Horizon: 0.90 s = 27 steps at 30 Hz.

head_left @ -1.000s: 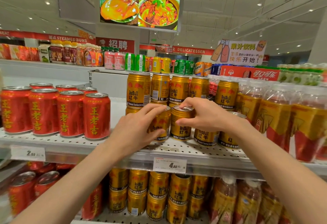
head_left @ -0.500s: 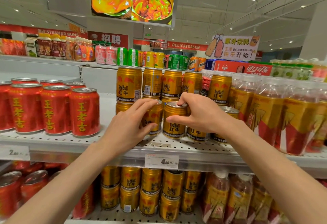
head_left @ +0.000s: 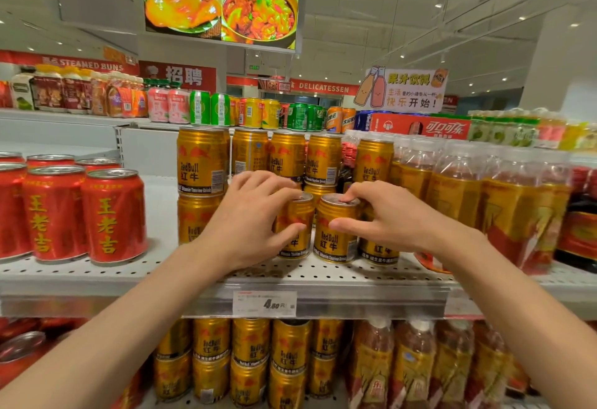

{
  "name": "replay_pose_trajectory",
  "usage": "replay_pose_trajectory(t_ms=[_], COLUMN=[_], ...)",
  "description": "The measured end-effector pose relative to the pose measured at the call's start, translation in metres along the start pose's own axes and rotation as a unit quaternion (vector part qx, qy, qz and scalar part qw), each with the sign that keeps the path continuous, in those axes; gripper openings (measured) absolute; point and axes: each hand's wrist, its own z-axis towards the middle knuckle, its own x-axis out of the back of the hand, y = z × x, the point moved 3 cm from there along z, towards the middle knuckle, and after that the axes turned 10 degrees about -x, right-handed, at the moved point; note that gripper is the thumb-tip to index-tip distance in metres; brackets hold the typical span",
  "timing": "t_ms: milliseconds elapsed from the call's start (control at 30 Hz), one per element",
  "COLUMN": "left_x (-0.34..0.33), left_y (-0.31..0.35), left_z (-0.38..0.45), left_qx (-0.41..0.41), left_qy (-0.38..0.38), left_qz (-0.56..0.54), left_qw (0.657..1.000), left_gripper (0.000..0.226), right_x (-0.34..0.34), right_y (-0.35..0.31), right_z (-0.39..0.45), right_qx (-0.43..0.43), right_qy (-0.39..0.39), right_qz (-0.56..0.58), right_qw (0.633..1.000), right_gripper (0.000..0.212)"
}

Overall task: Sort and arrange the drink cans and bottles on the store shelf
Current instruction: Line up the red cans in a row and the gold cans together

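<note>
Two gold Red Bull cans stand side by side at the front of the white perforated shelf (head_left: 97, 276). My left hand (head_left: 248, 218) grips the left gold can (head_left: 297, 234), fingers over its top and thumb on its front. My right hand (head_left: 384, 214) holds the right gold can (head_left: 336, 237), fingertips on its lid and thumb against its side. Behind them more gold cans (head_left: 202, 163) stand stacked two high in a row.
Red cans (head_left: 113, 214) stand in rows to the left, with a bare gap of shelf between them and the gold stack. Shrink-wrapped tea bottles (head_left: 458, 195) crowd the right. A price tag (head_left: 264, 303) hangs on the shelf edge. More gold cans (head_left: 250, 353) fill the shelf below.
Both hands stay on the same two cans. My left hand has closed further over its can's top, and the two cans now stand closer together, upright at the shelf front.
</note>
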Motion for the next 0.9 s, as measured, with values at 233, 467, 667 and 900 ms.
replay_pose_trajectory(t_ms=[233,467,667,900], left_x=[-0.008,-0.009,-0.005,-0.014], left_y=[-0.006,-0.004,0.002,0.029], left_z=[-0.003,-0.004,0.001,0.027], left_qx=[0.023,0.03,0.035,0.011], left_qy=[0.005,0.01,-0.02,-0.035], left_qz=[-0.049,-0.043,-0.027,-0.013], left_qw=[0.999,0.999,0.999,0.999], left_gripper=[0.058,0.056,0.065,0.081], right_x=[0.002,0.002,0.019,-0.01], right_y=[0.004,0.003,0.024,0.038], right_z=[0.006,0.002,-0.017,-0.03], right_qx=[0.001,0.009,-0.034,-0.061], right_qy=[-0.029,-0.034,0.046,0.047], right_qz=[0.057,0.045,0.021,0.04], right_qw=[0.998,0.998,0.998,0.996], right_gripper=[0.057,0.062,0.064,0.057])
